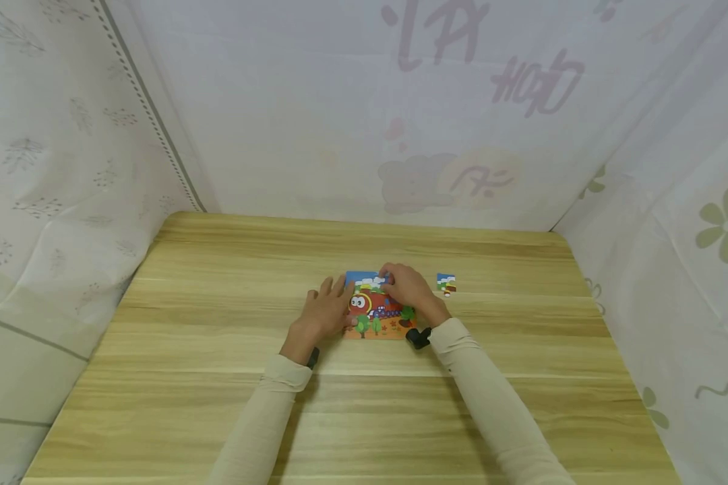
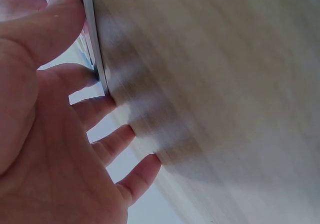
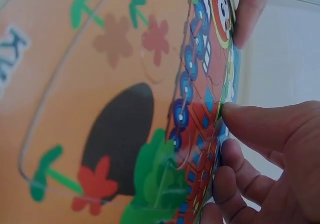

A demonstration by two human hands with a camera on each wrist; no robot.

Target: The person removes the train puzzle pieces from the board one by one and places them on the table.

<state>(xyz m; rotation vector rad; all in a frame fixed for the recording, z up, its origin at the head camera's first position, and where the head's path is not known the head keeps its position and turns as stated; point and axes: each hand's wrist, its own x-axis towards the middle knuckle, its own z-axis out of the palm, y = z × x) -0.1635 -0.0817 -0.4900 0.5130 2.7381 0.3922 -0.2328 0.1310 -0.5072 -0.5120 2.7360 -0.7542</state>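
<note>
Handling a train-picture puzzle [image 1: 379, 304] midway between the left and right edges of the table [image 1: 340, 417], nearer its far edge.
Resting the left hand [image 1: 324, 312] along the puzzle's left edge, with fingers spread wide; setting the right hand [image 1: 409, 285] on the upper right part, with thumb against the picture and fingers bent, but cannot tell of any piece pinched there. Having loose pieces [image 1: 446, 281] near the right hand, toward the table's far right corner. Backed past the far edge by pale printed cloth [image 1: 315, 135].
</note>
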